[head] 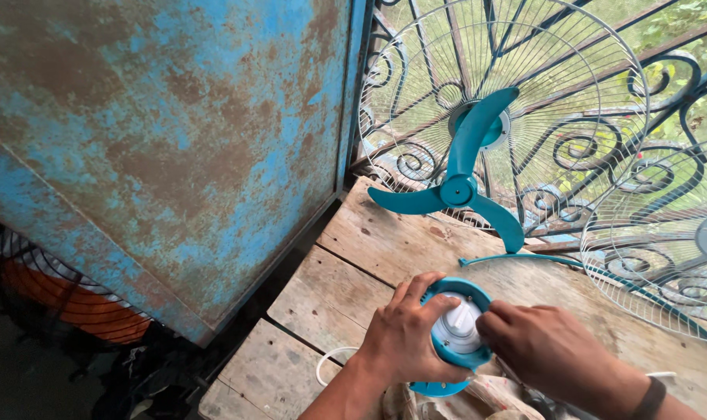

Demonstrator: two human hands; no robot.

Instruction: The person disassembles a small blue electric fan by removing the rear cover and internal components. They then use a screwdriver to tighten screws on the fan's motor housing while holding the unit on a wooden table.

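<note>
- Gripping the fan motor [456, 327] with both hands: my left hand [404, 336] wraps its teal housing, my right hand [544, 346] pinches the white cap.
- It sits low over the wooden counter [369, 257], near me.
- I judge it compact, rigid and fairly heavy; smooth plastic may slip, so hold the housing rim.
- Blade [458, 187] and grilles [509, 101] lean behind, apart.

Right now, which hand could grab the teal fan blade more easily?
Probably the right hand. The fan blade leans against the wire guard up on the right, and the left hand wraps the motor housing, steadying it.
</note>
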